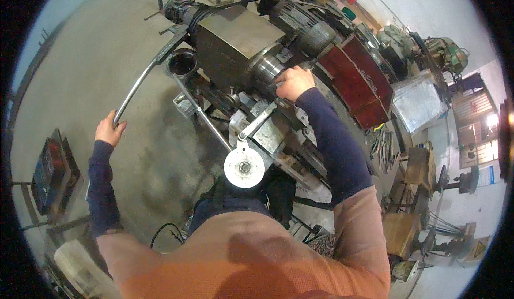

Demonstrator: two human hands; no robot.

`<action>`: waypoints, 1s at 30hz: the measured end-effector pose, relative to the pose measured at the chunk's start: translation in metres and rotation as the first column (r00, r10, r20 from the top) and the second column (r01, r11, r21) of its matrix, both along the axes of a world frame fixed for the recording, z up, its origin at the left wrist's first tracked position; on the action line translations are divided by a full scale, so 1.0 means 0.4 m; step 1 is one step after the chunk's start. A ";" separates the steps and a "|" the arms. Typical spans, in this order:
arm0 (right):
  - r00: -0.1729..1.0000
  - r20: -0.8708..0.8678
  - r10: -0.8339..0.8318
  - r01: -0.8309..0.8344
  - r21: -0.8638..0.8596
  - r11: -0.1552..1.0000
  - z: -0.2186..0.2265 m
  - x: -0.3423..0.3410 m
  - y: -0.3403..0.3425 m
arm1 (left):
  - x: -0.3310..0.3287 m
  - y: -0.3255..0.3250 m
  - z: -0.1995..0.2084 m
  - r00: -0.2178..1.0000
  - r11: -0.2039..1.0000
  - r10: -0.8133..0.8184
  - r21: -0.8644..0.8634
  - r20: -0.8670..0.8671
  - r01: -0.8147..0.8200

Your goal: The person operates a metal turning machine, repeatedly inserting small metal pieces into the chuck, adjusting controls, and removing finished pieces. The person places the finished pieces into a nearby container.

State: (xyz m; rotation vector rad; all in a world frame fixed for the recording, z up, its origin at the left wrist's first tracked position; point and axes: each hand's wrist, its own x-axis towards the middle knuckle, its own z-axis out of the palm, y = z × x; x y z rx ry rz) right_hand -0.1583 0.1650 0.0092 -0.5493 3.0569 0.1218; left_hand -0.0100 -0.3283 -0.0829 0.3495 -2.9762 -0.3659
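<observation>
A grey metal lathe [235, 39] fills the upper middle of the view. My right hand [293, 82] rests closed on its round chuck [267, 68], fingers wrapped over the rim. My left hand [109, 130] grips the near end of a long curved metal bar [147, 74] that runs up to the lathe's far end. A round white handwheel [244, 167] sticks out from the carriage just below, close to my chest. Both arms wear dark blue sleeves under an orange top.
A dark red chip tray [356, 79] lies to the right of the lathe. A black crate on a stand [49, 173] sits at left, wooden stools [417, 165] and other machines at right. Bare concrete floor [96, 47] spreads at upper left.
</observation>
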 end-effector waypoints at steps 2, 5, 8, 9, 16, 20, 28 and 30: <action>1.000 0.025 0.017 -0.017 -0.019 1.000 0.014 0.005 -0.007 | -0.025 -0.010 0.002 1.000 0.996 0.022 -0.090 0.022 -0.020; 0.999 -0.025 0.020 -0.021 -0.047 0.999 -0.015 -0.004 0.015 | -0.082 0.017 0.027 0.995 0.978 0.063 -0.205 0.071 -0.047; 0.996 -0.066 0.067 -0.073 -0.087 0.994 -0.021 -0.001 0.017 | -0.161 -0.083 0.044 0.933 0.903 0.246 -0.412 0.264 -0.121; 0.996 -0.060 0.071 -0.076 -0.078 0.994 -0.008 0.009 0.009 | -0.205 -0.176 0.023 0.943 0.891 0.255 -0.431 0.215 -0.142; 0.995 -0.064 0.076 -0.083 -0.130 0.988 -0.014 0.000 0.016 | -0.426 -0.314 0.059 0.836 0.825 0.537 -0.271 0.108 -0.495; 0.990 -0.104 0.095 -0.104 -0.092 0.990 -0.024 -0.012 0.015 | -0.496 -0.410 -0.094 0.951 0.918 0.309 -0.270 0.028 -0.290; 0.897 -0.437 0.067 -0.264 -0.408 0.874 0.093 0.176 0.088 | -0.474 0.086 -0.507 0.997 0.961 -0.077 0.267 0.003 0.073; 0.923 -0.380 -0.054 -0.122 -0.424 0.897 0.100 0.286 0.198 | -0.475 0.270 -0.490 0.964 0.972 -0.084 0.232 0.251 0.025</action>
